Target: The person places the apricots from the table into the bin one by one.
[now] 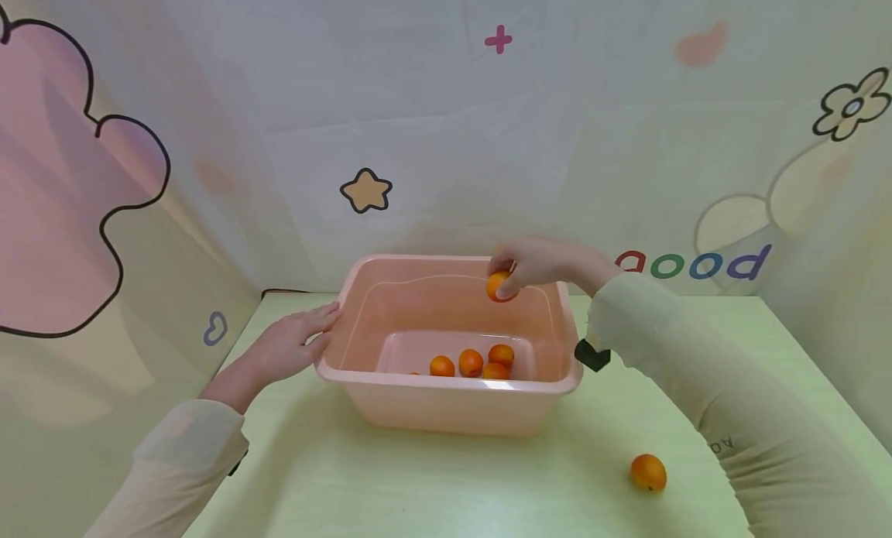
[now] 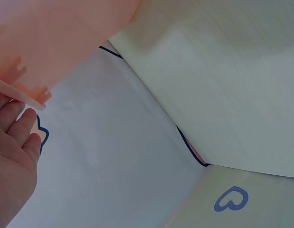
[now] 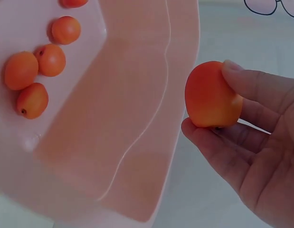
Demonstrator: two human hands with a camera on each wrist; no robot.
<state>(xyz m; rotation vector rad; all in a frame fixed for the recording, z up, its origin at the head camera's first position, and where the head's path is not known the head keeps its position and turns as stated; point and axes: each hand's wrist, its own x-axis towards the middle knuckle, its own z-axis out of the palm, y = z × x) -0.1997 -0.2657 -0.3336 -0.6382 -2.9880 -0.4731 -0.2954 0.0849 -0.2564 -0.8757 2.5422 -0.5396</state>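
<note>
**Fruit held over the pink tub**

At the left, the left hand [image 1: 289, 346] is laid flat, fingers [image 2: 21, 126] straight and touching the rim of the pink tub [image 1: 446, 402]; nothing is gripped. Just right of those fingers, on the tub floor, a cluster of small orange fruits [image 1: 474, 362] is seen, with a sliver of another beside it. Further right, the right hand [image 1: 536, 263] is held above the tub's far right corner, and one orange fruit [image 3: 211, 95] is pinched between thumb and curled fingers [image 3: 260, 88]. Well behind that hand, near the desk [image 1: 432, 484] edge, a lone fruit [image 1: 648, 472] lies.

The step is judged best done with the fruit kept clearly inside the rim, lowered close to the cluster and released gently so bouncing is avoided, while the tub is steadied by the flat left hand.
</note>
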